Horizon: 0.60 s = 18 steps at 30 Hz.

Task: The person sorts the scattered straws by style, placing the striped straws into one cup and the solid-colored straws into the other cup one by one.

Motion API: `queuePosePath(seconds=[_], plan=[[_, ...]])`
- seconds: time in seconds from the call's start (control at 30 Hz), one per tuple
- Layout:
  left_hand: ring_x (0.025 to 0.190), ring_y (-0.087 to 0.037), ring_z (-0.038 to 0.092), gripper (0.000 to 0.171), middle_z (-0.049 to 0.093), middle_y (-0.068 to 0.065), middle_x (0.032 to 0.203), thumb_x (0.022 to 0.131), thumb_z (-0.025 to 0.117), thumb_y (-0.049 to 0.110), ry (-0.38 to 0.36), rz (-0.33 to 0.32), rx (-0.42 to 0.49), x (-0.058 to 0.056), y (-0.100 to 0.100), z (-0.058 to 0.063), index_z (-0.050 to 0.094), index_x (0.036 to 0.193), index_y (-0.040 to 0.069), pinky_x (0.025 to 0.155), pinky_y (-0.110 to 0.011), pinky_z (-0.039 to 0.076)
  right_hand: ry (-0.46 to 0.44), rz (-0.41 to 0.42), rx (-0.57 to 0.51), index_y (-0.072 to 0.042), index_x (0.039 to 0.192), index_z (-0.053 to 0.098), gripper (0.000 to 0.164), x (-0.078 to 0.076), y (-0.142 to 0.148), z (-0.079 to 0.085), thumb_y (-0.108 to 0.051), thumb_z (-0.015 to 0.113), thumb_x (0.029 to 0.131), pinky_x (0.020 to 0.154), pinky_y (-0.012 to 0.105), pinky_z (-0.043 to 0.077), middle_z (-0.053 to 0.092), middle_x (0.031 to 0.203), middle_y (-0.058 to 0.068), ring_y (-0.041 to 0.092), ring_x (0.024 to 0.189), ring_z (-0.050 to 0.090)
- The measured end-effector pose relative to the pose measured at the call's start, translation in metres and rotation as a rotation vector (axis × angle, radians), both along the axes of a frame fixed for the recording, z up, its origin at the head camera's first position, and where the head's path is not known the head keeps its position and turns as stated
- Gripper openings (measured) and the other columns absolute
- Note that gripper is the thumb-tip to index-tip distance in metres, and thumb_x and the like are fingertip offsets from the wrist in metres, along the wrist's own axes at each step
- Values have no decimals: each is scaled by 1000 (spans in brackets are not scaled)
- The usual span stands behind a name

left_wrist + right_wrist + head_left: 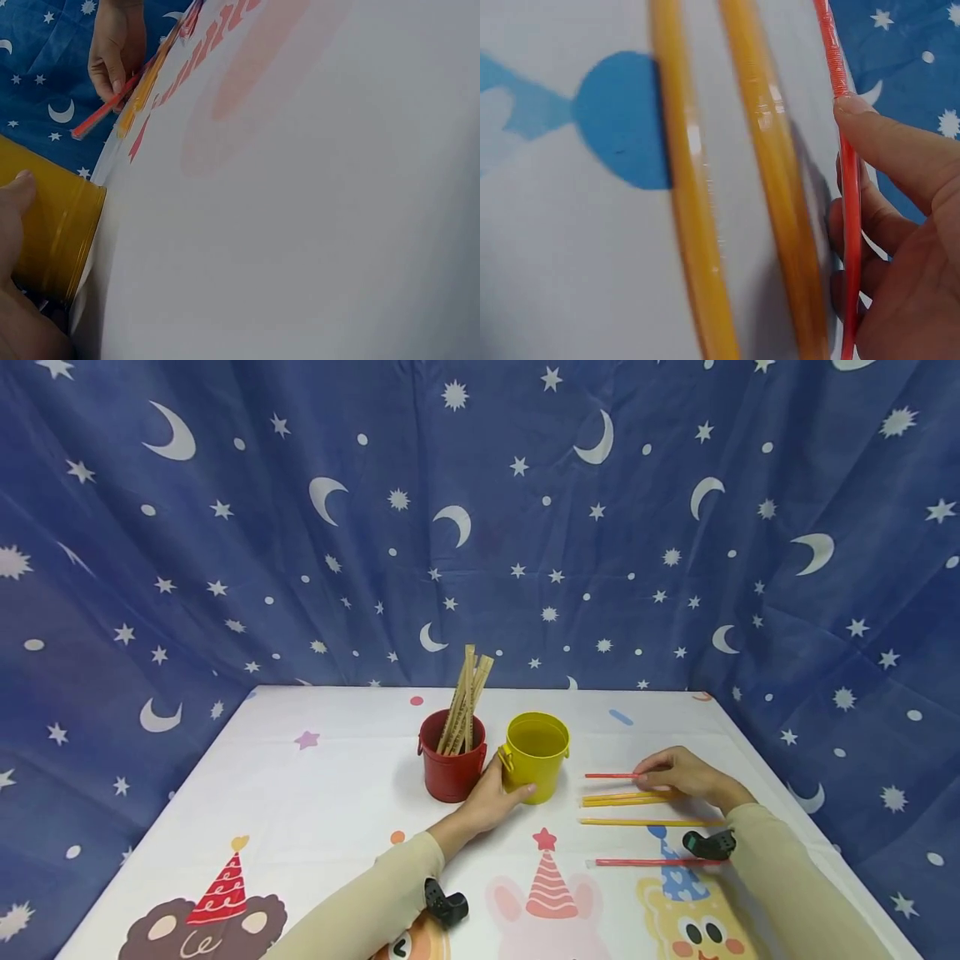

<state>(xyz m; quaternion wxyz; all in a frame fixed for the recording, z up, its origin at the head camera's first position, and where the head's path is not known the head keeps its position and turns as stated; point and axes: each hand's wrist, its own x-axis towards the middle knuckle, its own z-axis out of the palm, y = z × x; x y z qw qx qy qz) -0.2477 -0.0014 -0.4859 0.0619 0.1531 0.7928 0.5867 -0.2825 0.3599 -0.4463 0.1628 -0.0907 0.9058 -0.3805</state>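
My right hand (678,772) pinches a red straw (851,225) between thumb and fingers; the bendy ridges show just above the thumb in the right wrist view. Close by on the table lie several yellow straws (618,802) in clear wrappers, side by side. Another red straw (652,862) lies nearer the front. My left hand (491,797) holds the side of a small yellow bucket (536,772), thumb across its front wall. In the left wrist view the same bucket (64,225) appears tipped by the camera angle, with the thumb against it.
Left of the yellow bucket stands a red bucket (452,777) with several tan, printed sticks (467,706) leaning in it. A white cloth (330,793) with cartoon animals covers the table. Behind hangs a blue curtain (495,468) with moons and stars.
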Motion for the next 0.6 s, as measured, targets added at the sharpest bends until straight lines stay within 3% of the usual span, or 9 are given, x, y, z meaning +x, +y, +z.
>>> queuePosePath(seconds=[0.2, 0.43, 0.5, 0.6], plan=[[152, -33, 33, 83, 37, -17, 160, 94, 71, 24, -25, 19, 10, -1, 1, -3, 22, 158, 4, 128, -53, 22, -11, -25, -39, -2, 120, 72, 32, -4, 6, 8, -24, 69, 96, 91, 30, 48, 70, 120, 14, 17, 102, 56], [152, -32, 32, 84, 37, -16, 160, 93, 72, 25, -26, 18, 21, -1, 1, -2, 23, 158, 4, 128, -53, 21, 25, -76, -73, -2, 128, 67, 42, -5, 4, 25, -30, 69, 97, 107, 57, 44, 64, 130, 20, 21, 112, 56], [152, -32, 33, 83, 38, -16, 159, 93, 72, 24, -25, 17, 27, -1, 0, -2, 23, 158, 4, 128, -53, 21, 41, -82, -96, -2, 130, 65, 47, -4, 2, 30, -35, 68, 97, 107, 57, 44, 63, 131, 19, 21, 113, 55], [152, -32, 33, 83, 38, -15, 159, 93, 72, 23, -27, 16, 33, 0, 0, -2, 23, 158, 4, 128, -53, 21, 62, -98, -173, -13, 126, 69, 37, -2, -3, 37, -37, 66, 98, 104, 44, 47, 65, 123, 3, 16, 110, 54]])
